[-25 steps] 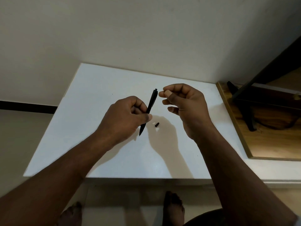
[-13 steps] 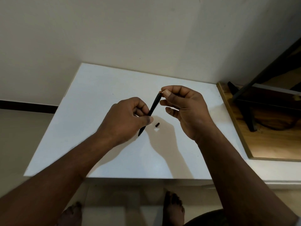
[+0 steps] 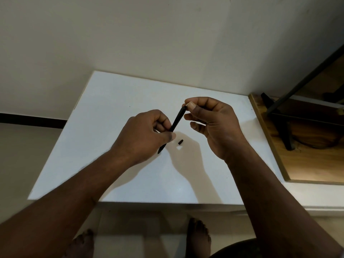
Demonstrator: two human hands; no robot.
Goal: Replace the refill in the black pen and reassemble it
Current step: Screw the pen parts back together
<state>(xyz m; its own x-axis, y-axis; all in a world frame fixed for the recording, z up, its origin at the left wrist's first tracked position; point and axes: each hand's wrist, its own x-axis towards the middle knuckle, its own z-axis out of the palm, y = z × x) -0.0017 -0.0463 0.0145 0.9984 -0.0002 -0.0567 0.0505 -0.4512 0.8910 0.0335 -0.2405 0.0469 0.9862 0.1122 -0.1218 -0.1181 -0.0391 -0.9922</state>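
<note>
The pen [image 3: 177, 119] is held clear of the bench [image 3: 111, 108], slanting up from the left hand [image 3: 143, 135] towards the right hand [image 3: 214, 123]. The left hand grips the lower barrel, fingers curled round it and the thumb pressed across. The pointed tip sticks out below that hand. The right hand pinches the top end between thumb and forefinger, and its other fingers hang loosely curled and hold nothing.

The pen looks light, thin and stiff, with a smooth barrel that would probably slip or turn under a loose hold. A firm grip at mid-barrel with fingertips only at the end seems the right hold. A small black piece [image 3: 180, 142], likely a part of the pen, lies on the bench just right of the left thumb. It is tiny and could easily roll or be knocked away.

A second ago the right hand was just apart from the pen's top end. It has since closed onto it, while the left hand's grip is unchanged.
</note>
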